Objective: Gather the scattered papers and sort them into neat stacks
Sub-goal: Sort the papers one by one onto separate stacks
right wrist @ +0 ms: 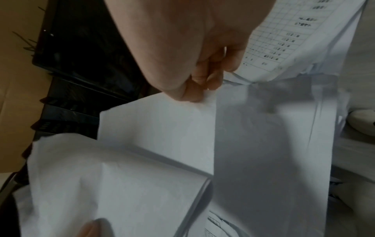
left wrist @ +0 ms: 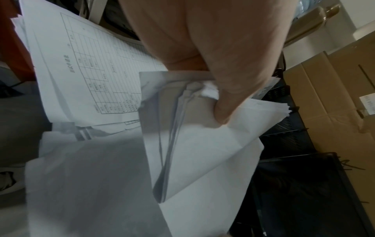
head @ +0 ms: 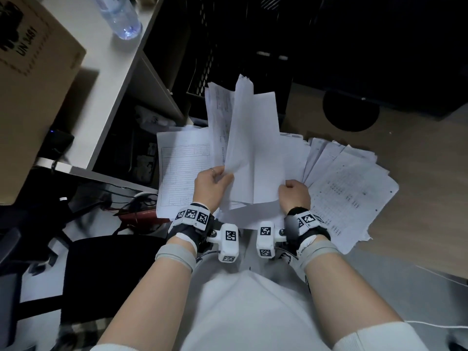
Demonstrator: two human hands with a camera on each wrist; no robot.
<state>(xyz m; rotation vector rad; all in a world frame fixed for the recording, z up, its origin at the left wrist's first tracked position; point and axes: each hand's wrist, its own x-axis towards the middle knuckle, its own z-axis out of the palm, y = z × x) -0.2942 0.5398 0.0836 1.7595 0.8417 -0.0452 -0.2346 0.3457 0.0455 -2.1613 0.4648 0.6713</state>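
Observation:
In the head view both hands hold up a bundle of white sheets [head: 253, 148] over the floor. My left hand [head: 221, 174] pinches the bundle's lower left edge; in the left wrist view its thumb [left wrist: 221, 112] presses on the folded sheets [left wrist: 202, 152]. My right hand [head: 290, 187] grips the lower right corner, with its fingers [right wrist: 199, 89] curled on a blank sheet [right wrist: 162, 128]. A form sheet with a printed table [head: 182, 173] lies flat on the left. A fanned pile of printed sheets [head: 349, 193] lies on the right.
A white desk [head: 101, 84] at the left carries a cardboard box [head: 30, 84] and a water bottle [head: 121, 19]. Black mesh trays [head: 228, 46] stand behind the papers. Cables and a red object [head: 141, 214] lie under the desk. Wooden floor [head: 417, 160] extends to the right.

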